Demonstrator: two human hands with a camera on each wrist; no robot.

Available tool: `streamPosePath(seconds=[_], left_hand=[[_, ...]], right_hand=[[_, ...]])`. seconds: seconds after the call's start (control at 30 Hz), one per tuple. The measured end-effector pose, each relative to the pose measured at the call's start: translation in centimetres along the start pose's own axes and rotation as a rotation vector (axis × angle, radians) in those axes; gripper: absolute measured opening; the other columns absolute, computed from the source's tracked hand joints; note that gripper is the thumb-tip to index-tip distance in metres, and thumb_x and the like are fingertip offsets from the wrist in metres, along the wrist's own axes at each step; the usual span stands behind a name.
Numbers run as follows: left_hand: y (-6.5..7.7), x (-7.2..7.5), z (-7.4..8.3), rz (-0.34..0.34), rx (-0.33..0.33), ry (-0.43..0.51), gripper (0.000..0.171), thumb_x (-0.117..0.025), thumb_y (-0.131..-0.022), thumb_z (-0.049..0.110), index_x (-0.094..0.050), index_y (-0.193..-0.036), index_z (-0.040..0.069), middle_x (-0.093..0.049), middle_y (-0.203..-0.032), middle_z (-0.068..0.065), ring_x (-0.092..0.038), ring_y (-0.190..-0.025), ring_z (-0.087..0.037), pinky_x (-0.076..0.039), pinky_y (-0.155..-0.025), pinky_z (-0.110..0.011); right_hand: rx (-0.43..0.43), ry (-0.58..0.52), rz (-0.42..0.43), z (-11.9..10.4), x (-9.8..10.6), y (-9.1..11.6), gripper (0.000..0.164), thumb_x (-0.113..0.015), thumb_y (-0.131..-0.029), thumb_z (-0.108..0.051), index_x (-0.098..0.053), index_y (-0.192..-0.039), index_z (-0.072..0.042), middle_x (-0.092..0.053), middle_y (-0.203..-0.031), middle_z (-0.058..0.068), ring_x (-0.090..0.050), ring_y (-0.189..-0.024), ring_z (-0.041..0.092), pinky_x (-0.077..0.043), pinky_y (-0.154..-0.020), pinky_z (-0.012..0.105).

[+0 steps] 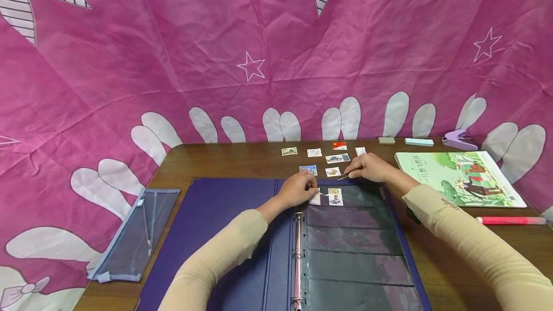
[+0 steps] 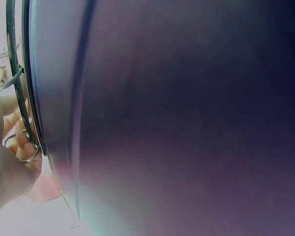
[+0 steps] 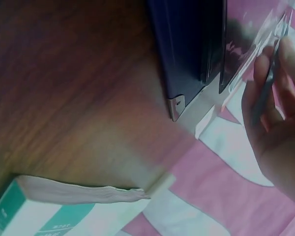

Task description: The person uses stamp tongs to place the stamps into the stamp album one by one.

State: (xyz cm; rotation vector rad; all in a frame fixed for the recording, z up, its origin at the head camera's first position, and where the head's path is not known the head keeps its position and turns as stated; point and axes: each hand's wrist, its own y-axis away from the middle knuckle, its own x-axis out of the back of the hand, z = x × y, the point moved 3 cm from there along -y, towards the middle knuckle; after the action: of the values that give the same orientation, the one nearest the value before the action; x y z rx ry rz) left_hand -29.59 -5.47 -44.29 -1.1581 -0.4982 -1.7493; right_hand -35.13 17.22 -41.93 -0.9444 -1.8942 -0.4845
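Note:
A dark blue ring binder (image 1: 233, 234) lies open, with a black pocketed stamp page (image 1: 354, 241) on its rings. Two postage stamps, one of them this pale stamp (image 1: 335, 197), sit at the page's top row. My left hand (image 1: 298, 189) rests at the top left of that row, fingers bent beside the other stamp (image 1: 316, 199); I cannot tell whether it pinches anything. Beyond the binder's top edge my right hand (image 1: 370, 167) holds metal tweezers (image 3: 266, 86) between thumb and fingers. Their tips point left, near a small stamp (image 1: 333, 172) on the table.
More loose stamps, including a red one (image 1: 339, 146), lie behind the binder. At left is a blue mesh zip pouch (image 1: 134, 234). On the right are a green picture book (image 1: 458, 179), a pink marker (image 1: 511, 221), a purple stapler-like tool (image 1: 460, 140) and two small blocks.

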Motion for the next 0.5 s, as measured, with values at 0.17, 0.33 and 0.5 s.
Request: streamPosePath(seconds=[0.17, 0.33, 0.5], left_hand=[[0.0, 0.2, 0.2, -0.006, -0.001, -0.007, 0.009, -0.066, -0.084, 0.023, -0.062, -0.083, 0.015, -0.056, -0.086, 0.000, -0.047, -0.067, -0.007, -0.036, -0.059, -0.019], [0.0, 0.0, 0.1, -0.012, -0.013, -0.031, 0.008, -0.066, -0.084, 0.023, -0.062, -0.083, 0.016, -0.058, -0.088, 0.000, -0.052, -0.072, -0.008, -0.039, -0.062, -0.019], [-0.1, -0.1, 0.0, -0.006, -0.034, -0.056, 0.008, -0.066, -0.084, 0.023, -0.062, -0.082, 0.016, -0.057, -0.086, 0.001, -0.051, -0.070, -0.008, -0.038, -0.060, -0.019]], right_hand=[[-0.115, 0.078, 0.088, 0.6, 0.6, -0.2, 0.016, -0.068, -0.082, -0.015, -0.074, -0.096, -0.011, -0.072, -0.096, 0.009, -0.066, -0.086, 0.025, -0.051, -0.074, 0.037], [-0.192, 0.112, 0.123, 1.2, 0.7, -0.2, 0.018, -0.068, -0.082, -0.017, -0.074, -0.098, -0.011, -0.071, -0.099, 0.013, -0.065, -0.094, 0.032, -0.050, -0.079, 0.044], [-0.201, 0.132, 0.111, 1.5, 0.4, -0.4, 0.018, -0.068, -0.083, -0.019, -0.074, -0.097, -0.011, -0.071, -0.100, 0.014, -0.065, -0.094, 0.032, -0.050, -0.081, 0.046]])
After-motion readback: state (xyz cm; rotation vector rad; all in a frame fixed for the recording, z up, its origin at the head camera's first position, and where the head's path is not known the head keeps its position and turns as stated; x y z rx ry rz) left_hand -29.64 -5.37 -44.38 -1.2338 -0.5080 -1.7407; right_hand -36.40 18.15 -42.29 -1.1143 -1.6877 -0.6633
